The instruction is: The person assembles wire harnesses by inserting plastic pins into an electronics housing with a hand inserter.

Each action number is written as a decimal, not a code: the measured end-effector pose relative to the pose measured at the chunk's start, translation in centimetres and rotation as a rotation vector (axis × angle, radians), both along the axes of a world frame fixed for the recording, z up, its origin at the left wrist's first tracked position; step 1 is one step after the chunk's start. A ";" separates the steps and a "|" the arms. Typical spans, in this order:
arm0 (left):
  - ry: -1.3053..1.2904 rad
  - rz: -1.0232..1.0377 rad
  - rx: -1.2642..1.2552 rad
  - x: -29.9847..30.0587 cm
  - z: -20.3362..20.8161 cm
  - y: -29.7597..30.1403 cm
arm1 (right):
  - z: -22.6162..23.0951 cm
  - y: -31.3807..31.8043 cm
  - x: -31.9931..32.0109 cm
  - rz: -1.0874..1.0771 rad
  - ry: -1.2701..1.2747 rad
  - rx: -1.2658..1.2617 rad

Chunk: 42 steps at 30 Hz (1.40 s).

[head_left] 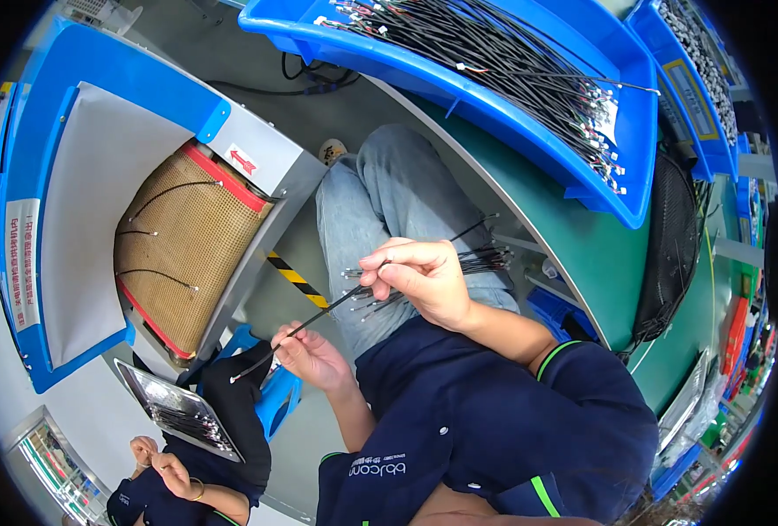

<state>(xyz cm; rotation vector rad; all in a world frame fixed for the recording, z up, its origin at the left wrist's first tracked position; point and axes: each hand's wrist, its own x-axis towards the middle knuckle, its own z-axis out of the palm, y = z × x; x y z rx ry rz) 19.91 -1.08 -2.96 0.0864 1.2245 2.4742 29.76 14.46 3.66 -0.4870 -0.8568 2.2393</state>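
Observation:
A thin black cable (332, 305) with a small white connector at its lower end runs slantwise between my hands. My left hand (314, 358) pinches it near that end, thumb against finger. Farther up and to the right, my right hand (428, 279) grips it between thumb and fingertips. Behind the right hand a dark length reaches up to the right; whether it belongs to the same cable I cannot tell. Across my lap lies a bunch of similar black cables (487, 261), partly covered by the right hand.
On my left, a blue-framed machine (143, 70) has a brown mesh belt (187, 237) carrying three cables. A blue bin (621, 197) full of cables stands on the green bench (612, 294) at right. Lower left, a seated co-worker (178, 478) has a tray (139, 386) of cables.

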 end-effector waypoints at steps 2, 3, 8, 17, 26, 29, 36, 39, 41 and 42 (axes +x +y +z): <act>-0.010 0.005 -0.012 0.1 0.1 0.1 | 0.1 0.0 0.0 -0.015 -0.071 0.037; -0.018 0.011 -0.024 0.1 0.1 0.2 | 0.1 0.1 0.1 -0.017 -0.073 0.037; 0.032 -0.008 -0.032 0.2 0.1 0.3 | -0.1 0.2 0.5 0.001 -0.088 0.146; 0.074 0.009 -0.040 -1.3 -0.1 -0.7 | 1.0 4.5 1.2 0.029 -0.330 0.890; 0.074 -0.004 -0.036 -2.5 0.5 -1.0 | 2.6 7.1 1.4 0.099 -0.418 1.583; 0.084 0.001 -0.041 -2.8 0.6 -1.2 | 2.8 7.2 1.4 0.149 -0.398 1.658; 0.087 0.028 -0.094 -3.4 1.2 -1.3 | 2.2 6.7 1.1 0.161 -0.265 1.604; 0.097 0.030 -0.110 -3.5 1.3 -1.2 | 1.6 6.1 1.2 0.156 -0.287 1.592; 0.100 0.043 -0.127 -3.6 1.2 -1.3 | 1.5 5.9 1.1 0.163 -0.309 1.603; 0.106 0.054 -0.143 -3.7 1.2 -1.3 | 1.5 5.9 1.1 0.167 -0.333 1.613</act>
